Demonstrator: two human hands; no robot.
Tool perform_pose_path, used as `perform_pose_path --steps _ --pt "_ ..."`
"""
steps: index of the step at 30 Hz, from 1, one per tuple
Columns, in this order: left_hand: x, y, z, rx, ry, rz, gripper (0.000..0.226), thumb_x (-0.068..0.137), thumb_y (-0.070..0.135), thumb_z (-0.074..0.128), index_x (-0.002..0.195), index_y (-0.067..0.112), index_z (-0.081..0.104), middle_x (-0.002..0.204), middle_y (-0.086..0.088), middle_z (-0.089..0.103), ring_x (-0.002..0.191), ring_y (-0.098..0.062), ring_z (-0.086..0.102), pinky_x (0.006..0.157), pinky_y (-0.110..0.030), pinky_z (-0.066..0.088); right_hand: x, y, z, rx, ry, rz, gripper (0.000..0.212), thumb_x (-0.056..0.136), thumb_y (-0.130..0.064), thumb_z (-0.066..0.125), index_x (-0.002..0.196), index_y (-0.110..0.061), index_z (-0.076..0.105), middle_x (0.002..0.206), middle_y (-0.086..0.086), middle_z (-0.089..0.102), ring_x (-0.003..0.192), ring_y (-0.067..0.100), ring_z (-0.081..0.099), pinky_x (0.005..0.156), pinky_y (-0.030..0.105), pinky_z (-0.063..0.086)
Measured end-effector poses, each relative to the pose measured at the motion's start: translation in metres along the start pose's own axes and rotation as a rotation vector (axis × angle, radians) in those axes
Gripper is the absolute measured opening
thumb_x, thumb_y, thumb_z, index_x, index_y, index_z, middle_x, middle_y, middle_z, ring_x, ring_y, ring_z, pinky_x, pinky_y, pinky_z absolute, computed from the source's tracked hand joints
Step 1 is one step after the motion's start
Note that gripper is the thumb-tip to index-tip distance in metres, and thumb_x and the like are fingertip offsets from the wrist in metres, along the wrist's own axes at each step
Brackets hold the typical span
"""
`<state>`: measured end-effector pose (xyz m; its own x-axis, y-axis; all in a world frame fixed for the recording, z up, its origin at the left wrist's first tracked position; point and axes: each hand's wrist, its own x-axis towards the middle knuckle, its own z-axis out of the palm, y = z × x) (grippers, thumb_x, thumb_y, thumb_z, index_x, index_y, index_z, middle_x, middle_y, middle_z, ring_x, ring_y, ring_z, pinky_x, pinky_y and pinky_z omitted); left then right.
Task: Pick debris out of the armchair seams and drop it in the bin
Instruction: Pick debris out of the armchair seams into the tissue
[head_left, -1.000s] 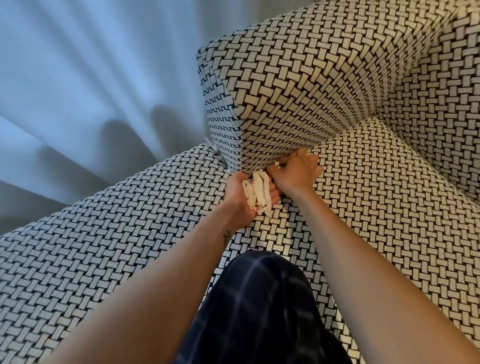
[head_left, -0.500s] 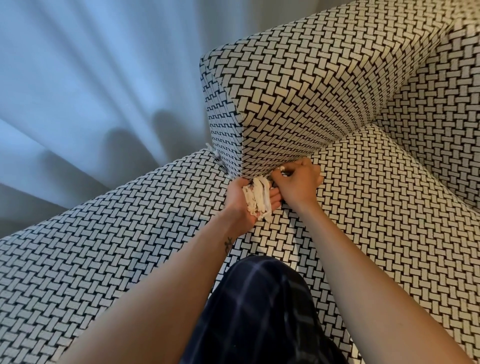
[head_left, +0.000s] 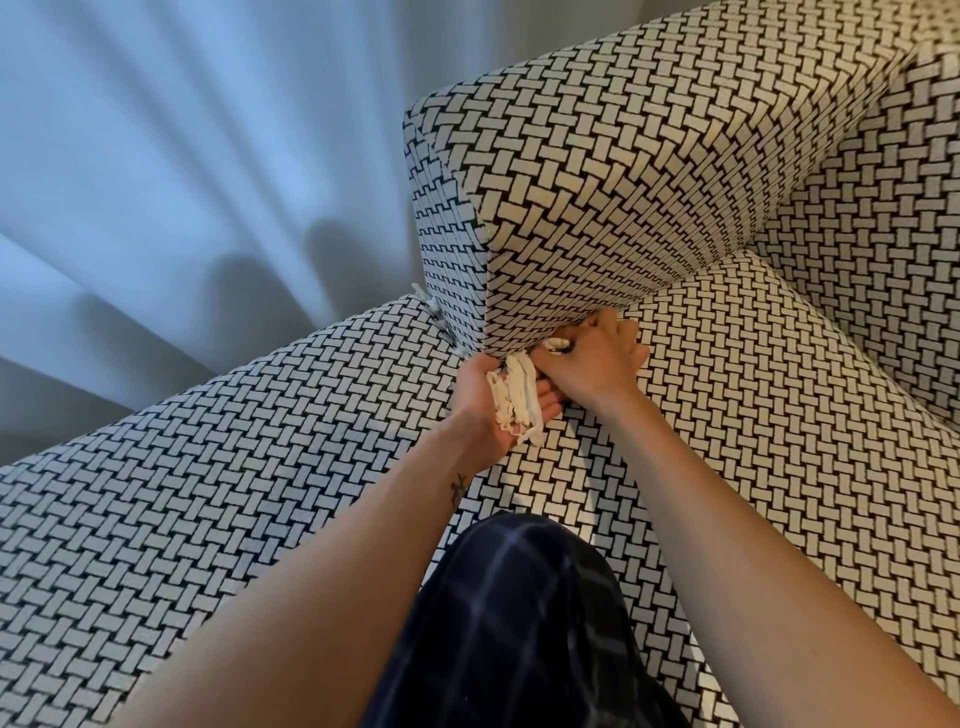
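Lying in the left hand (head_left: 475, 402), debris (head_left: 515, 397) sits beside the right hand (head_left: 592, 364) fingers (head_left: 621, 333).

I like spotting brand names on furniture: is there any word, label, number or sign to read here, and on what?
None: no readable text in this view.
The armchair shows only its woven pattern, no tag or label.
The curtain, the trousers, the pale scraps in the left hand and the small scrap pinched by the right hand bear no print.
The dark mark on the left forearm is too small to read.
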<state>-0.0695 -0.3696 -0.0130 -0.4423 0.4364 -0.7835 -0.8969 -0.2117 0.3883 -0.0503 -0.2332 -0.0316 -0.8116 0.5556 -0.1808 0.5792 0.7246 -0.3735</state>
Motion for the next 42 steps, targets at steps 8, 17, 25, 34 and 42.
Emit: perform_pose_path --steps 8,17,25,34,42 --pt "-0.001 -0.001 -0.001 0.022 -0.009 0.021 0.054 0.101 0.033 0.028 0.106 -0.003 0.068 0.096 -0.025 0.075 0.100 -0.036 0.071 0.096 -0.046 0.055 0.009 0.000 0.002 -0.073 -0.089 0.019 0.046 0.086 -0.067 0.052 0.117 -0.038 0.070 0.125 0.002 0.039 0.124 0.030 0.029 0.101 0.044 0.026" --pt "-0.001 -0.001 0.002 0.036 0.008 0.024 0.054 0.101 0.033 0.027 0.100 -0.002 0.068 0.087 -0.023 0.076 0.089 -0.033 0.073 0.079 -0.041 0.058 0.002 0.012 0.019 0.120 0.107 -0.070 0.036 0.088 -0.060 0.058 0.106 -0.035 0.077 0.107 -0.013 0.043 0.106 0.012 0.025 0.081 0.032 0.012" --pt "0.002 -0.001 0.003 0.044 0.043 0.024 0.057 0.101 0.034 0.026 0.106 -0.005 0.068 0.091 -0.025 0.076 0.093 -0.035 0.072 0.081 -0.042 0.058 -0.004 0.015 0.020 0.223 0.182 -0.102 0.023 0.087 -0.055 0.064 0.091 -0.038 0.079 0.099 -0.014 0.051 0.105 0.013 0.034 0.083 0.034 0.017" --pt "0.001 -0.002 0.001 0.070 0.052 0.039 0.062 0.102 0.038 0.023 0.126 -0.007 0.059 0.119 -0.029 0.067 0.110 -0.038 0.066 0.093 -0.045 0.053 -0.022 0.018 0.021 0.524 0.292 -0.097 0.011 0.090 -0.033 0.069 0.092 -0.027 0.078 0.085 -0.012 0.055 0.100 0.013 0.039 0.098 0.041 0.031" --pt "0.001 -0.001 0.002 0.081 0.051 0.054 0.051 0.101 0.033 0.028 0.102 0.001 0.068 0.090 -0.017 0.072 0.083 -0.029 0.069 0.077 -0.038 0.058 -0.043 0.014 0.010 0.465 0.212 -0.151 0.027 0.100 -0.040 0.055 0.118 -0.030 0.072 0.114 -0.012 0.059 0.119 0.015 0.037 0.107 0.039 0.026"
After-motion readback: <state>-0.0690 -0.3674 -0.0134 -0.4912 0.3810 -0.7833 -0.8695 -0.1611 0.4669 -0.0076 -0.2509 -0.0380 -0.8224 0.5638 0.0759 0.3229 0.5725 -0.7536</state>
